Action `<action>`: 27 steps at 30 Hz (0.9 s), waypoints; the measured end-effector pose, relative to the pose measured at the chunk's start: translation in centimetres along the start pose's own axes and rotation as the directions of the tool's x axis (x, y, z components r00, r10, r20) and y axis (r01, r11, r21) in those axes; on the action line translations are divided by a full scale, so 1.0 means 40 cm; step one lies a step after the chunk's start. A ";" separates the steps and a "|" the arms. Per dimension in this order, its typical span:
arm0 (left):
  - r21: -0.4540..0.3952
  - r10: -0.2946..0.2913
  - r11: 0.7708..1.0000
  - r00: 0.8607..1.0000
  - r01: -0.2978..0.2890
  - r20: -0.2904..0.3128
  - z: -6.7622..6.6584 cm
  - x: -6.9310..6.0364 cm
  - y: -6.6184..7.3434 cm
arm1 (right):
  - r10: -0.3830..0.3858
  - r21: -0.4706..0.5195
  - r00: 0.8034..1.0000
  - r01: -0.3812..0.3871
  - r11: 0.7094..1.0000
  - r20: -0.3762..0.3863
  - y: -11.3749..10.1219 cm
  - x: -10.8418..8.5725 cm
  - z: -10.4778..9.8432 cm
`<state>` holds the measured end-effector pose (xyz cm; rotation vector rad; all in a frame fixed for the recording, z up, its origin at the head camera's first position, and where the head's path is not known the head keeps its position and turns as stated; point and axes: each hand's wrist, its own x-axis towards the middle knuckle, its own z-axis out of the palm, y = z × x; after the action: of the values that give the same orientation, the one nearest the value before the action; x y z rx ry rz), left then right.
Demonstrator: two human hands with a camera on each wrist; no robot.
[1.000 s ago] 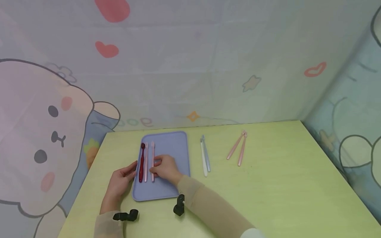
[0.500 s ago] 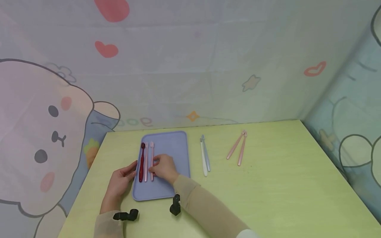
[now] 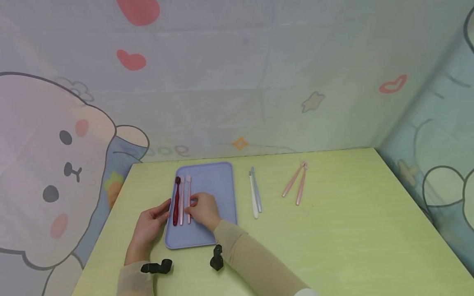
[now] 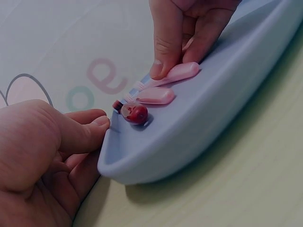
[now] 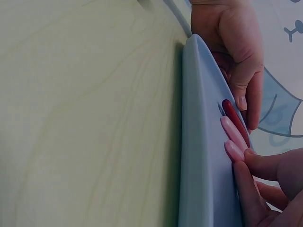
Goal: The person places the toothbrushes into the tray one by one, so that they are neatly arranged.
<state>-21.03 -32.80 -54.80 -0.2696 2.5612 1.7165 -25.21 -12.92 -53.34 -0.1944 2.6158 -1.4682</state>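
In the head view, the right hand (image 3: 203, 209), left of the frame's lower centre, pinches a pink brush (image 3: 189, 190) between thumb and finger, on the left half of the tray (image 3: 214, 176); a second pink brush (image 3: 182, 201) and a red brush (image 3: 176, 203) lie just left of it; at lower left, the left hand (image 3: 147, 226) touches the tray's left rim, fingers relaxed; a white brush (image 3: 254, 199) and a blue brush (image 3: 257, 191) lie near the centre.

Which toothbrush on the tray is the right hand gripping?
The rightmost pink toothbrush on the tray: the right hand pinches it. The other pink toothbrush and the red toothbrush lie farther left, outside that hand's grip.
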 end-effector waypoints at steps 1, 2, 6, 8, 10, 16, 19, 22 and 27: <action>-0.001 -0.001 1.000 1.000 0.001 0.001 0.001 0.000 0.000 | -0.002 0.005 1.000 0.002 1.000 0.000 0.001 0.000 0.001; 0.000 -0.003 1.000 1.000 0.003 0.001 0.001 0.000 0.000 | -0.006 0.008 1.000 0.006 1.000 0.001 0.003 0.000 0.001; -0.001 -0.005 1.000 1.000 0.005 0.003 0.002 0.001 0.000 | -0.017 0.019 1.000 0.017 1.000 0.007 0.005 -0.004 -0.003; -0.002 -0.007 1.000 1.000 0.007 0.005 0.003 0.001 0.001 | -0.025 0.023 1.000 0.025 0.999 0.010 0.005 -0.007 -0.006; -0.007 -0.007 1.000 1.000 0.007 0.007 0.003 0.001 0.002 | -0.035 0.027 0.999 0.035 0.999 0.009 0.004 -0.009 -0.009; -0.018 -0.018 1.000 1.000 0.018 0.010 0.002 0.001 0.005 | -0.036 0.050 0.999 0.035 0.998 0.018 0.001 -0.015 -0.019; -0.007 -0.018 1.000 1.000 0.018 0.012 0.001 0.001 0.005 | -0.030 0.055 0.999 0.029 0.998 0.022 0.003 -0.016 -0.020; 0.000 -0.016 1.000 1.000 0.016 0.013 0.001 0.000 0.005 | -0.024 0.065 0.999 0.022 0.998 0.029 0.002 -0.019 -0.023; -0.001 -0.010 1.000 1.000 0.010 0.012 0.000 -0.003 0.005 | -0.018 0.076 0.999 0.015 0.997 0.035 0.006 -0.020 -0.023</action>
<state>-20.95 -32.71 -54.58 -0.2709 2.5464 1.7115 -24.59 -11.91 -53.02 -0.2325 2.5324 -1.5511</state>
